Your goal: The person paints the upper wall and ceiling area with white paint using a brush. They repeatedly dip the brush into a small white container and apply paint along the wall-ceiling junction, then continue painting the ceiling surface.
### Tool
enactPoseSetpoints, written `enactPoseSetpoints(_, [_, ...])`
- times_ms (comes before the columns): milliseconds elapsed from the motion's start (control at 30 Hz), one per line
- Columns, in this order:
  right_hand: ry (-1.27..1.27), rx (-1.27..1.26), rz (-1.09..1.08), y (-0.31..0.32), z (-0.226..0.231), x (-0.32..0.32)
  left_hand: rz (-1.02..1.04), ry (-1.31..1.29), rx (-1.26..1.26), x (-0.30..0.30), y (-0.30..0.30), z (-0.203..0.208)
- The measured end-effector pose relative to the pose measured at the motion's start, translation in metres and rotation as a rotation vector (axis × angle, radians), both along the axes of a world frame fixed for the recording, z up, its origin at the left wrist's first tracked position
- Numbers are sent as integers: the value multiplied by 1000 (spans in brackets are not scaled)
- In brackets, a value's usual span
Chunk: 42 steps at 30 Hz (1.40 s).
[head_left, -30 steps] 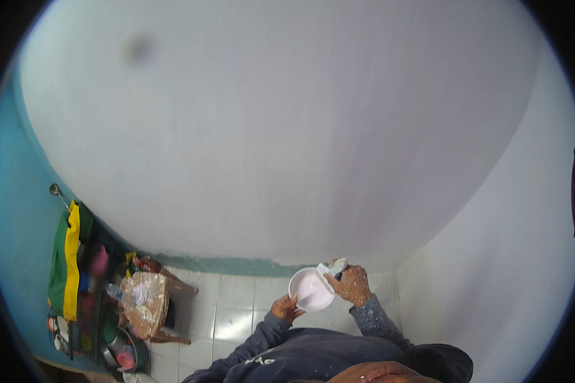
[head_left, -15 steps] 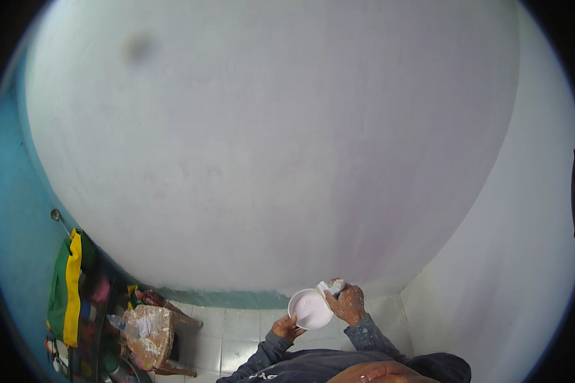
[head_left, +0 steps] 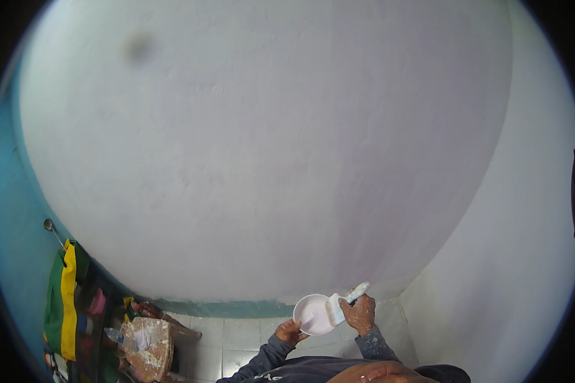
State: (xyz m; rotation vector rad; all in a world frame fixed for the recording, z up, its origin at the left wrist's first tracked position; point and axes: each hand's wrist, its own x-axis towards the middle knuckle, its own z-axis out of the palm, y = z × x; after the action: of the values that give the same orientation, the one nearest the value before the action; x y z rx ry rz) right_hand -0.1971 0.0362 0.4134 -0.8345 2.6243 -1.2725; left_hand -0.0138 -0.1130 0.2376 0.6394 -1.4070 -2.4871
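My left hand [head_left: 289, 332] grips the near-left rim of a round white bowl [head_left: 298, 306] with pale pinkish-white paint [head_left: 312, 316] inside. In my right hand [head_left: 360, 313] is a wide paintbrush [head_left: 337, 311], its pale handle pointing up and to the right. The bristles are over or against the bowl's right edge; contact with the paint cannot be made out. Paint spatters cover my right hand and sleeve. Beyond both hands rises a large wall [head_left: 249, 159], pale on the left and more lilac on the right.
A paint-spattered wooden stool [head_left: 148, 360] with a clear bottle [head_left: 114, 334] and a cloth [head_left: 143, 339] stands at lower left. Behind it are a green-and-yellow cloth [head_left: 68, 300] and a ladle [head_left: 49, 225] by the blue wall. Pale tiles [head_left: 239, 332] cover the floor; a white wall [head_left: 485, 274] closes the right.
The paintbrush has turned in my right hand, so its handle now shows, pointing up-right. My right hand has shifted slightly right and down; the bowl has moved slightly right.
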Motion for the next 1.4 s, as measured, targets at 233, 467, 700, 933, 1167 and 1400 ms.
enactPoseSetpoints(233, [144,98,-53,6,-3,9,-37,33,29,-2,11,8])
enactPoseSetpoints(467, [185,164,15,3,21,23,-33,65,171,10,10,20])
enactPoseSetpoints(700, [227,0,43,-1,39,30,79,21,442,17,7,40])
enactPoseSetpoints(933, [376,-129,699,6,45,10,53,66,479,14,-3,47])
enactPoseSetpoints(1167, [170,-21,906,11,39,9,90,62,512,20,-7,44])
enactPoseSetpoints(1400, [165,-15,924,10,44,11,10,62,500,25,-8,36])
